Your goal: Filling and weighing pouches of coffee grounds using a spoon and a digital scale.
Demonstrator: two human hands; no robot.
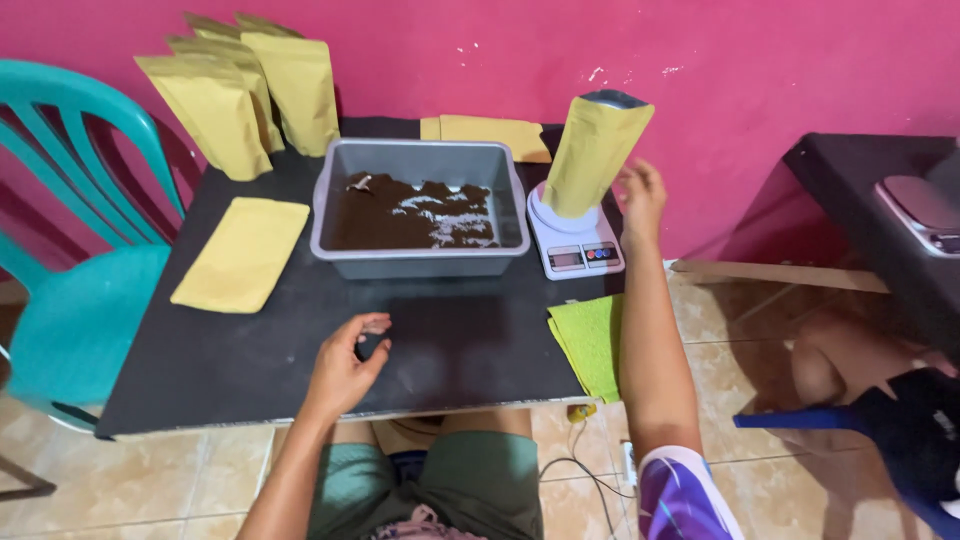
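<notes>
Left hand (345,368): mine, resting low on the black table (200,360), fingers loosely curled, thumb and forefinger nearly meeting, pinching nothing I can see.
Right hand (640,195): up and away from me, fingers spread wide, gripping nothing, just beside the pouch.
Pouch (592,152): gold, standing upright with its top open, immediately left of my right fingers; whether they touch it, I can't tell.
Scale (575,243): white, directly under the pouch, below and left of my right fingers.
Tub (418,262): grey, holding dark brown powder, beyond my left fingers and left of the scale.
Flat pouch (242,253): lying on the table, up and left of my left hand.
Standing pouches (240,95): a gold cluster at the far left, against the pink wall.
Cloth (592,340): green, at the table edge between my two arms, touching my right forearm.
Chair (70,300): teal, well left of my left hand.
</notes>
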